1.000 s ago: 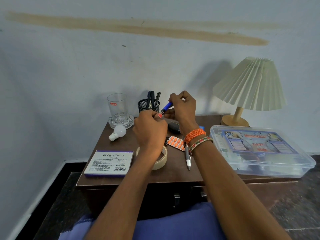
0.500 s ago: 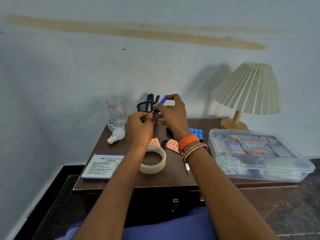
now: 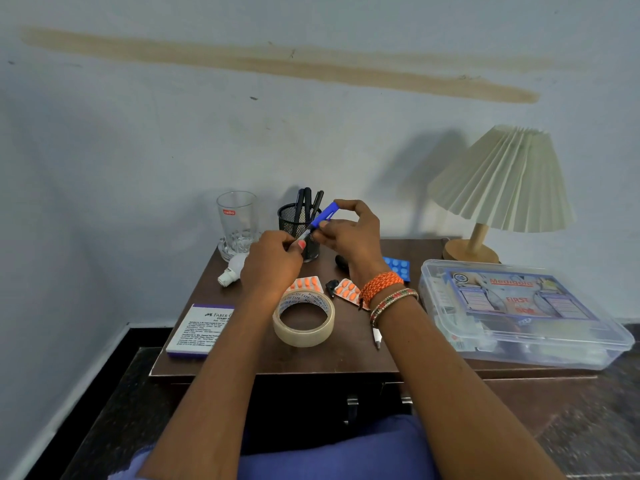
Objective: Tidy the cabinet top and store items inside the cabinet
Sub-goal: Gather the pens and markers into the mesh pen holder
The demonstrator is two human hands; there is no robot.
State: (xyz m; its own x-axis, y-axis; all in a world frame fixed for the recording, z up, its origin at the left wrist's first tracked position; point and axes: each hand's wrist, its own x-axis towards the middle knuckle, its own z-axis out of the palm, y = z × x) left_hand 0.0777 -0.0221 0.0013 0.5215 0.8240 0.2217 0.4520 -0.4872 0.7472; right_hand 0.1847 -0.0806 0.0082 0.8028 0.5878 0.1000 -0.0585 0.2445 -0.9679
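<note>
A single wide-angle view from the person's head looks forward and down over both forearms onto the desk (image 3: 360,355), close enough that its top fills the middle of the frame. The wall (image 3: 173,150) behind takes the upper half, the lamp (image 3: 502,181) sits far right, and the floor (image 3: 104,410) shows at the lower corners.

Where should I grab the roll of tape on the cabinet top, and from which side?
The tape roll lies flat with its hole facing up, near the front of the cabinet top. Probably best come from above: fingers inside the hole, thumb on the outer wall, pinching the near rim. That side looks free; the orange pill strips crowd its far edge.
</note>
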